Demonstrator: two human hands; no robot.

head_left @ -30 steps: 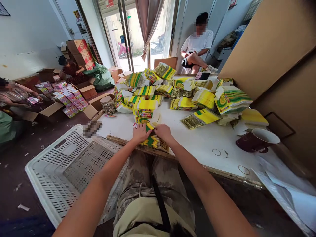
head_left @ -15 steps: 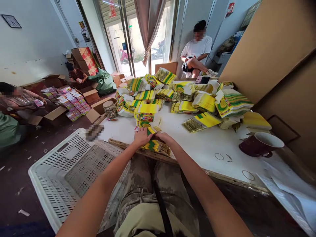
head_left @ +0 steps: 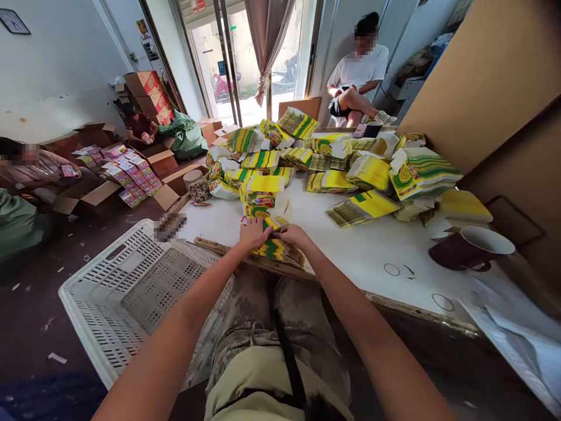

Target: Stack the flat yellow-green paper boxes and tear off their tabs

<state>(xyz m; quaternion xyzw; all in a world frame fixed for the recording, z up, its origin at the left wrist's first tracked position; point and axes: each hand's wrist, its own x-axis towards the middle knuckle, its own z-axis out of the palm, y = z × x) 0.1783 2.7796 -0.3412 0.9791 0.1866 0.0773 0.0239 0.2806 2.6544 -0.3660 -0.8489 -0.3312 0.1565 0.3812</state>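
At the table's front edge, my left hand (head_left: 255, 234) lies over a yellow-and-green printed carton (head_left: 275, 222), gripping its left side with the thumb toward the right. My right hand (head_left: 294, 236) has its fingers closed on the carton's right edge; the fingertips are partly hidden. Under and in front of both hands lies a fanned stack of flat folded cartons (head_left: 280, 251) in the same colours. Just beyond my hands, more flat cartons (head_left: 263, 196) lie in an overlapping row.
Bundled cartons (head_left: 370, 171) cover the table's far side. A dark mug (head_left: 464, 251) and rubber bands (head_left: 391, 269) are to the right. A jar (head_left: 197, 186) stands at the left edge, above a white plastic crate (head_left: 92, 286). Several people sit beyond, one by the door (head_left: 359, 70).
My view has tilted and shifted slightly, so the table sits a little differently in frame. The right hand's fingers have moved slightly closer to the left hand along the carton.
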